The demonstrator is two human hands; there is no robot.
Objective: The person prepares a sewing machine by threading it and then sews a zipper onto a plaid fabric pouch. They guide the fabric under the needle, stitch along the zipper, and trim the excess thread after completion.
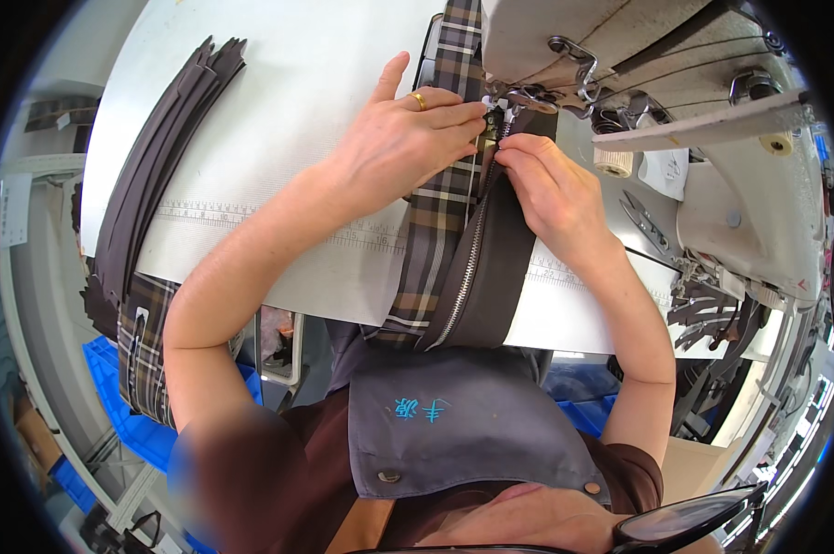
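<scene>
A plaid fabric strip (428, 235) runs from under the sewing machine's head toward me and over the table's near edge. Along its right side lies a metal-toothed zipper (472, 249) on dark tape, beside a dark fabric panel (505, 286). My left hand (403, 138) rests flat on the plaid strip, fingers stretched toward the presser foot (494, 120) and thumb apart. Just right of the foot, my right hand (554, 189) pinches the zipper's edge between thumb and fingers. The fingertips hide part of the tape near the needle.
The sewing machine (745, 203) stands at the right, with thread snips (646, 222) beside its base. A bundle of dark strips (154, 157) drapes over the table's left edge. Below hang plaid pieces (145, 355) near a blue bin (112, 397). A ruler tape (209, 214) crosses the white tabletop (278, 102).
</scene>
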